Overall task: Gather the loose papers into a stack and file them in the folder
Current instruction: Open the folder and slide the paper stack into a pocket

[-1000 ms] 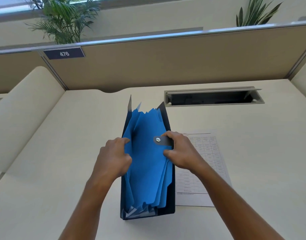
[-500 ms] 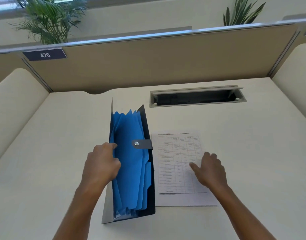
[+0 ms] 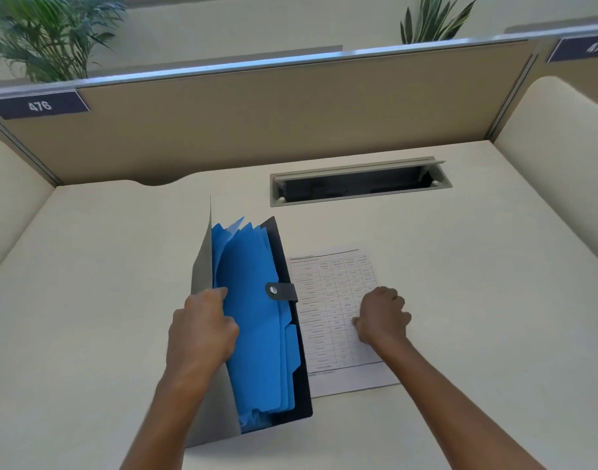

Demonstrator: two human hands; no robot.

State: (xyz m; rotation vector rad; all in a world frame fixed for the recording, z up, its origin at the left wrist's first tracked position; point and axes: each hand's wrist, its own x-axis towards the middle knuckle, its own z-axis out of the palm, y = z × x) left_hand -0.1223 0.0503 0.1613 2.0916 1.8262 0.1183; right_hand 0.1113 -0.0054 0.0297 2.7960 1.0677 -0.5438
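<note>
Left hand (image 3: 202,325) grip closed on folder (image 3: 256,320) cover; right hand (image 3: 382,317) curled, fingertips pressing papers (image 3: 331,290) on tabletop (image 3: 477,300).

The folder (image 3: 256,320) stands open on the tabletop (image 3: 477,300) in front of me, with the paper (image 3: 328,286) lying flat just to its right. My left hand (image 3: 202,329) is at the folder's left cover; my right hand (image 3: 382,317) rests on the paper. Behind both, a cable slot (image 3: 358,181) sits in the tabletop before the partition (image 3: 290,113).
</note>
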